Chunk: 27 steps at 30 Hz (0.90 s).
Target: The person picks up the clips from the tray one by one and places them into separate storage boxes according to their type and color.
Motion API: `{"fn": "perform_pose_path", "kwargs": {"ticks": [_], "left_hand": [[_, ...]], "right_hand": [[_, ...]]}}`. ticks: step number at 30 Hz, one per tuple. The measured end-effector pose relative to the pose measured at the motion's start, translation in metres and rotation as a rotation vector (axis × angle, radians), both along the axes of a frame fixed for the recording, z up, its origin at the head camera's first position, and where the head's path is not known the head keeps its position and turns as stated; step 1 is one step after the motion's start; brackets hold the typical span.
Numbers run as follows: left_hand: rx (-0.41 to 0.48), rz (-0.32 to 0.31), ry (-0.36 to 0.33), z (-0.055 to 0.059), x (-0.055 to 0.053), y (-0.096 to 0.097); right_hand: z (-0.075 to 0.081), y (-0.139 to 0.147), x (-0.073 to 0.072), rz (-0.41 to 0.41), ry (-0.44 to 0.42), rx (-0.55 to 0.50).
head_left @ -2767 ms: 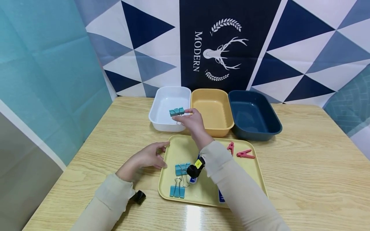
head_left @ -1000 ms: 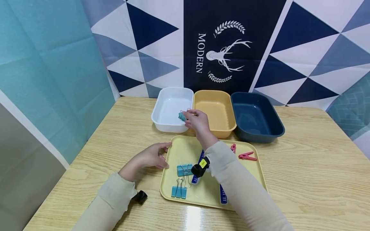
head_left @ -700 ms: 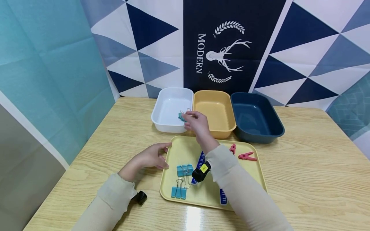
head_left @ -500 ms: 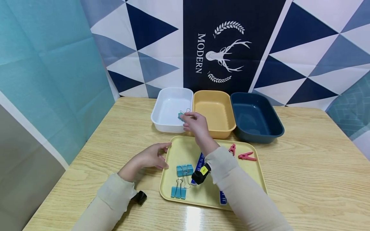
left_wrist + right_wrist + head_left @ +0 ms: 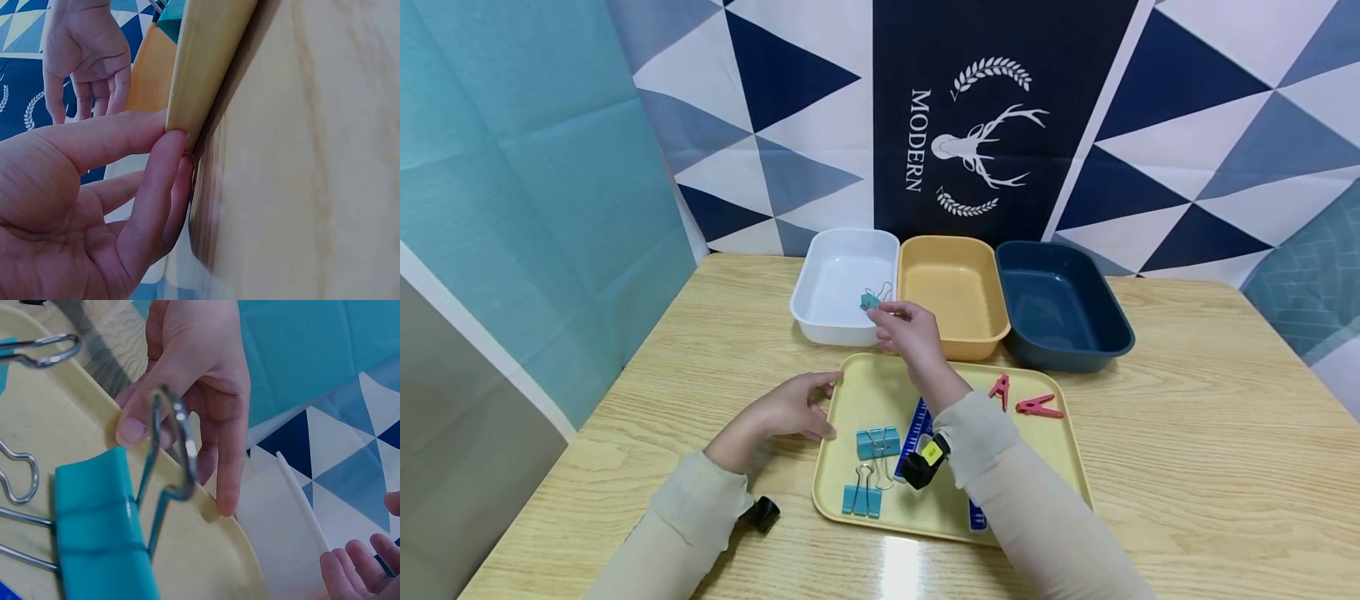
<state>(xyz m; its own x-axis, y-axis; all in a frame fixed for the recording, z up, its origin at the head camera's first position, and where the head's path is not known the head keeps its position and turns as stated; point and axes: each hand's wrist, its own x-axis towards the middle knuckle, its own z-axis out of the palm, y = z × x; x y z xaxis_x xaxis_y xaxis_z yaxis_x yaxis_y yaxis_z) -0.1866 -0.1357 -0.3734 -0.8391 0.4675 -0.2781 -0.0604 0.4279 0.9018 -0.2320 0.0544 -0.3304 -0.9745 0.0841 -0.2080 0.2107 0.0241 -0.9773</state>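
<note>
In the head view a teal binder clip (image 5: 869, 301) lies in the white bin (image 5: 820, 292), its wire handles pointing up. My right hand (image 5: 917, 337) is over the bin's near right corner, fingertips close beside that clip and nothing in its grasp. Loosely bent fingers of it show at the lower right of the right wrist view. My left hand (image 5: 786, 406) rests against the left rim of the yellow tray (image 5: 876, 387), thumb and index finger spread along it. Two more binder clips, one upper (image 5: 877, 443) and one lower (image 5: 861, 502), lie on the tray.
Two red clothespin-like clips (image 5: 1039, 406) sit at the tray's upper right. A blue ruler-like strip (image 5: 917, 425) and another blue piece (image 5: 977, 515) are partly under my right arm. Against the back stand an orange bin (image 5: 955, 287) and a dark blue bin (image 5: 1052, 292).
My right hand has carried a teal binder clip down into the white bin and let go of it, then drawn back slightly toward me. My left hand has stayed at the tray rim.
</note>
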Motion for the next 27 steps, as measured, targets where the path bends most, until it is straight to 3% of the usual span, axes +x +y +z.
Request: {"fn": "perform_pose_path", "kwargs": {"ticks": [27], "left_hand": [[0.003, 0.003, -0.007, -0.003, -0.001, 0.002]], "right_hand": [[-0.009, 0.005, 0.014, 0.016, 0.01, -0.017]]}}
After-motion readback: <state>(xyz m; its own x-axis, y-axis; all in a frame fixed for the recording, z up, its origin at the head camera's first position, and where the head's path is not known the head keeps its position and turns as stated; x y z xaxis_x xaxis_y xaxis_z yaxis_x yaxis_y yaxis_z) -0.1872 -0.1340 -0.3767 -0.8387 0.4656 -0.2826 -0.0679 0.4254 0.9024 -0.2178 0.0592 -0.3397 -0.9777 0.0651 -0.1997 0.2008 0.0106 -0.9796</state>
